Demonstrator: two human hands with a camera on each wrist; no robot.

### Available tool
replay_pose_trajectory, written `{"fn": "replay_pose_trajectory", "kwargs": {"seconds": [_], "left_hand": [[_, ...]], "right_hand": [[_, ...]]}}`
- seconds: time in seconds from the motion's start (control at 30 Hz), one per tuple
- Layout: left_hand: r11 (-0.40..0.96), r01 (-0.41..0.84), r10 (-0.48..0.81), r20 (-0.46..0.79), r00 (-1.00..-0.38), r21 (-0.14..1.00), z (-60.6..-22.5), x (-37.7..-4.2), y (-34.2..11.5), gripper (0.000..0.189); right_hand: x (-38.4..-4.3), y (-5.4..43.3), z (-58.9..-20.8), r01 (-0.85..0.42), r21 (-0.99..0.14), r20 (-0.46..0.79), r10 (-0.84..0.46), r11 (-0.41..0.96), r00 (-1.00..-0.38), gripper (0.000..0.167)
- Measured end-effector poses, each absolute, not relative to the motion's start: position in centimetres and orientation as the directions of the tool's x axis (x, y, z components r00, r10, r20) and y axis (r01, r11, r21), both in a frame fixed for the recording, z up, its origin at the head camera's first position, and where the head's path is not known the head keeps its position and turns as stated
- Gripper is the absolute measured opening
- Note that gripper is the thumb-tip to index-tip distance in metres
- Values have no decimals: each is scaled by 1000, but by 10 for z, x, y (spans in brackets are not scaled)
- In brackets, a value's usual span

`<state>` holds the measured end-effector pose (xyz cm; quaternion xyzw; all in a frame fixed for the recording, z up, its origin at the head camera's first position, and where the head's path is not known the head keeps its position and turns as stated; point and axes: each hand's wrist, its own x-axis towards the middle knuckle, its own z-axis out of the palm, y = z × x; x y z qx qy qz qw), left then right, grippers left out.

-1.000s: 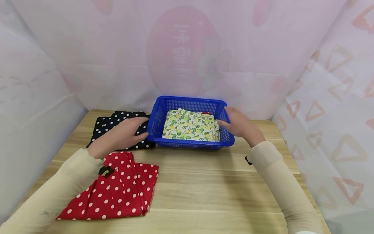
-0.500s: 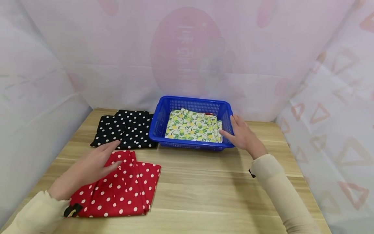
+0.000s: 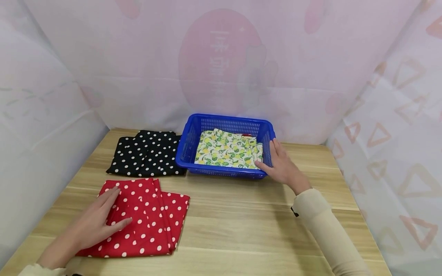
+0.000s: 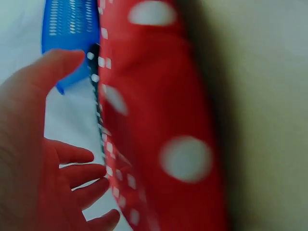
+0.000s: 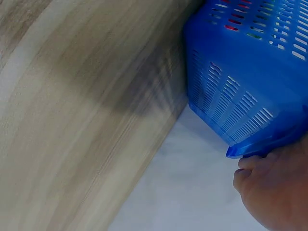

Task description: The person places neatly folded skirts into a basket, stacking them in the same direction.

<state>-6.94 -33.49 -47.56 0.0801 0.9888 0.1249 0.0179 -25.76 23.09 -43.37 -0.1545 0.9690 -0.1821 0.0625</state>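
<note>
Head view: left hand (image 3: 91,226) fingers extended and loosely relaxed, grasping nothing, thumb standing apart from the rest. Palm faces inward and down over the left half of the red polka-dot cloth (image 3: 148,222); left wrist view puts the fingertips at or just beside its edge, contact cannot be told. Right hand (image 3: 284,166) fingers nearly straight, lying against the right end of the blue basket (image 3: 224,168); its thumb reaches toward the near right corner. Right wrist view shows fingertips at the rim from outside.

Right forearm, in a cream sleeve (image 3: 324,226), slants from lower right up to the basket; left forearm enters at lower left, mostly out of frame.

Red cloth lies flat in overlapping layers on the wooden surface (image 3: 224,222), nearer the person than the basket. Basket sits upright toward the back and holds a lemon-print cloth (image 3: 226,149), with a small red patch (image 3: 246,135) behind it. Black polka-dot cloth (image 3: 148,153) lies left of the basket, behind the red one. Pale printed backdrop (image 3: 138,57) rises beyond.
</note>
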Motion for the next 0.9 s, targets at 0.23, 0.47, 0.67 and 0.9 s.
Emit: {"fn": "replay_pose_trajectory", "kwargs": {"seconds": [0.23,0.47,0.67,0.9], "left_hand": [[961,126,137,-27,-990,244,-494,-62,-346,118],[950,147,161,-27,-987,274,-506,-59,-348,121],[947,157,169,-20,-985,279,-511,-59,-346,121],[948,162,176,-27,-984,275,-509,-57,-335,119]], "right_hand": [[-256,231,-433,-285,-387,-48,-328,877,-943,112],[-255,229,-434,-282,-385,-60,-329,879,-942,113],[-254,229,-435,-274,-387,-61,-321,880,-945,111],[-256,230,-438,-281,-383,-52,-325,880,-944,112]]}}
